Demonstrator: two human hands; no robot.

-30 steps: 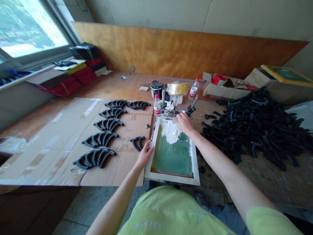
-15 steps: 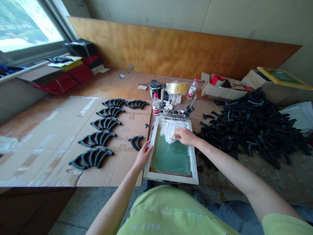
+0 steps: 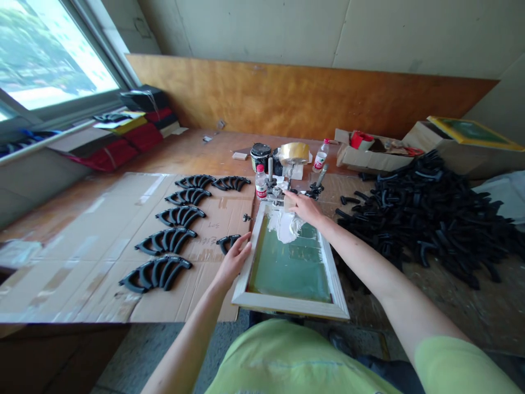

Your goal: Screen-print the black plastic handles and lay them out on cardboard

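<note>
A screen printing frame (image 3: 341, 295) with pale wooden sides and green mesh stands before me, its near end tilted up. White ink (image 3: 284, 227) lies thick at the mesh's far end. Beside the frame's left side is my left hand (image 3: 234, 258), fingers stretched and apart; whether they touch the wood I cannot tell. At the far end my right hand (image 3: 305, 208) is closed on a small beige squeegee (image 3: 290, 204), above the ink. Metal clamps (image 3: 315, 189) stand behind the frame. A black curved part (image 3: 225, 242) lies partly hidden behind my left hand.
Rows of black curved parts (image 3: 158, 273) lie on cardboard (image 3: 98, 262) to the left. A large pile of similar parts (image 3: 410, 219) fills the right. Behind stand bottles (image 3: 321, 156), an ink tub (image 3: 261, 156), a tape roll (image 3: 293, 153) and a cardboard box (image 3: 369, 158).
The frame's near end has risen towards me. My right hand has moved to the far end with the squeegee, and my left hand's grip on the frame's side has loosened.
</note>
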